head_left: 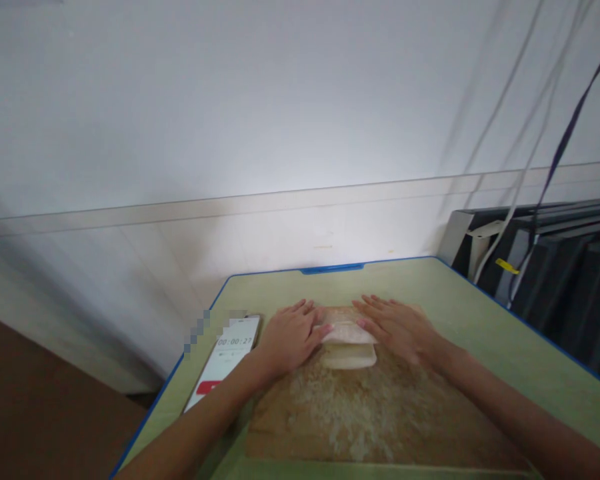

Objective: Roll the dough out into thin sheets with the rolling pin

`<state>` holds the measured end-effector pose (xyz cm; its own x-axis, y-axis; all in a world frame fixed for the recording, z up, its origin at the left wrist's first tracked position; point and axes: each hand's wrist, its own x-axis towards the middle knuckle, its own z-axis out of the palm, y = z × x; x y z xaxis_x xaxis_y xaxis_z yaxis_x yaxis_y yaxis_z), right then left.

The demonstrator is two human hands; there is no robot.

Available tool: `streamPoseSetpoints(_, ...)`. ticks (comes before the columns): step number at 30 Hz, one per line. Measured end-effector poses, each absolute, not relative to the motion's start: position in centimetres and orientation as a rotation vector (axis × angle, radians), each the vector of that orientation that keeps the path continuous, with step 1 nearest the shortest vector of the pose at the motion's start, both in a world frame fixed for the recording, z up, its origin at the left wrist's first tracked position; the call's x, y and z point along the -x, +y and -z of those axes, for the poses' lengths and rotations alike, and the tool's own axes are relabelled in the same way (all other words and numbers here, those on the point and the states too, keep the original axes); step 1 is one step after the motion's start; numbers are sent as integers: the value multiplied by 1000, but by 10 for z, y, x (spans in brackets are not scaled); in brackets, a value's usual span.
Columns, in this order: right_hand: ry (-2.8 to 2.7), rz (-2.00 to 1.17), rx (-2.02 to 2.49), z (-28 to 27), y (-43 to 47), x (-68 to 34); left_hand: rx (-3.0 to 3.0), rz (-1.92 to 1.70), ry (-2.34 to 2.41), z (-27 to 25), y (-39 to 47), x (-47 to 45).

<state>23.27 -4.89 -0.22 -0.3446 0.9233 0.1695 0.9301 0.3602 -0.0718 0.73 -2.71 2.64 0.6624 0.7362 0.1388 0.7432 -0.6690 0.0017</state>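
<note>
A pale, flat piece of dough (350, 357), apparently folded, lies near the far part of a flour-dusted wooden board (350, 420). My left hand (293, 337) rests palm down at its left side, fingers stretched forward and thumb touching the dough's edge. On the opposite side my right hand (393, 327) lies flat, fingers extended to the far left and its thumb also at the dough. Neither hand is wrapped round anything that I can see. What lies beneath the palms is hidden.
Left of the board, a phone (230, 353) showing a timer lies on the pale green table (265, 290) with a blue edge. A white wall (280, 133) stands behind. Dark flat panels (570, 273) lean at the right, where cables (565, 133) hang down.
</note>
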Motion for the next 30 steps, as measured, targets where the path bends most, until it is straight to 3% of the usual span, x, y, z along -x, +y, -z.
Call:
streamPoseSetpoints(13, -2669, 152, 1536, -9, -30, -239, 2661, 180, -1362, -28, -16, -18)
streamPoseSetpoints(30, -2435, -18, 1930, -14, -13, -231, 2646, 164, -1388, -22, 5, -21)
